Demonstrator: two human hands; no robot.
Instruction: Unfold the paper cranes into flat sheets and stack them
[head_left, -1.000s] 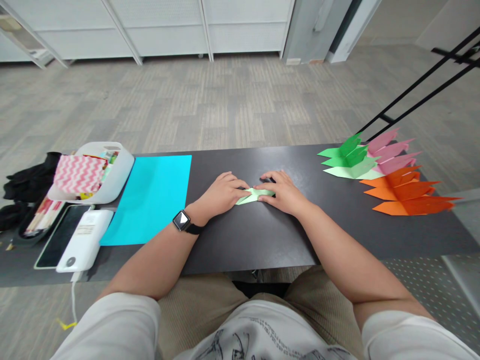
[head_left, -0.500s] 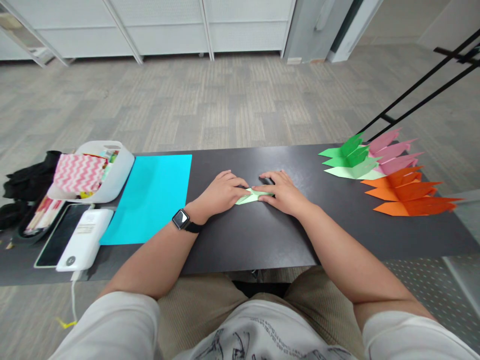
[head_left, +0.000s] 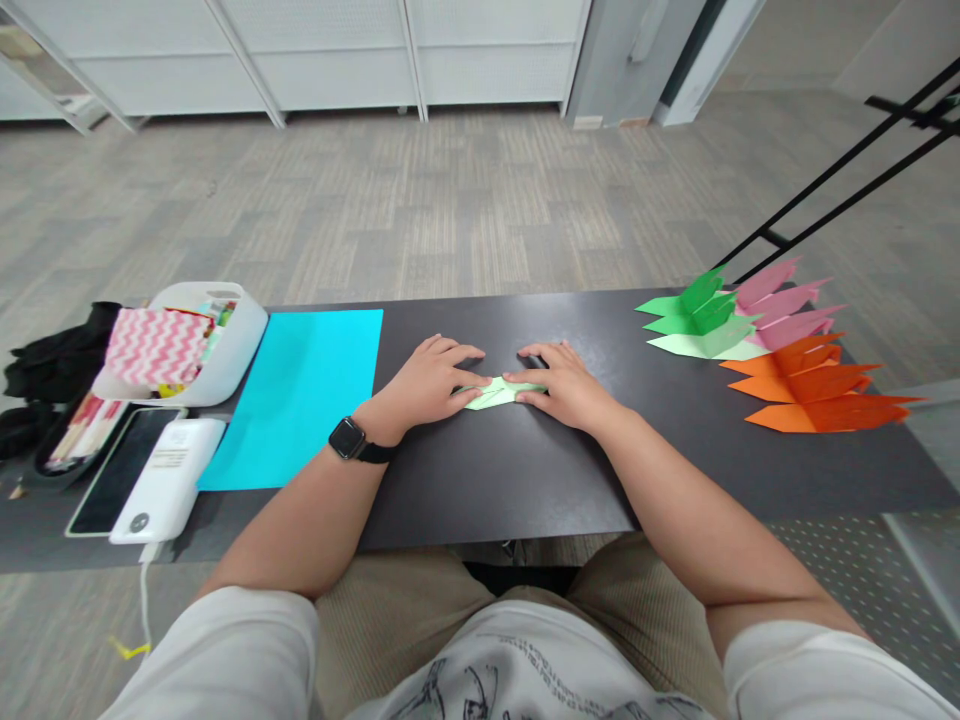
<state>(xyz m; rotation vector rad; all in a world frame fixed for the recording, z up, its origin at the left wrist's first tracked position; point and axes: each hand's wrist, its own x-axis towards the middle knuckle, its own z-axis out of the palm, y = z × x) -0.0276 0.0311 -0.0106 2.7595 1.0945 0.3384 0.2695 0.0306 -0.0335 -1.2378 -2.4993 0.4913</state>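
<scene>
A small, narrow piece of folded light green paper (head_left: 495, 392) lies on the dark table between my two hands. My left hand (head_left: 433, 378), with a black watch on its wrist, has its thumb and a fingertip at the paper's left end; its other fingers stretch forward over the table. At the right end, my right hand (head_left: 571, 384) keeps the paper between its thumb, on the near side, and its index finger, on top. Both ends of the paper are partly hidden under the fingers.
On the table (head_left: 487, 480), blue paper (head_left: 300, 390), a power bank (head_left: 169, 480), a phone (head_left: 124, 470) and a white basket (head_left: 244, 345) lie left. Folded green (head_left: 697, 310), pink (head_left: 787, 305) and orange paper shapes (head_left: 817, 390) stand right.
My left hand has slid a little to the left along the paper, uncovering more of its left part. My right hand has stayed in place.
</scene>
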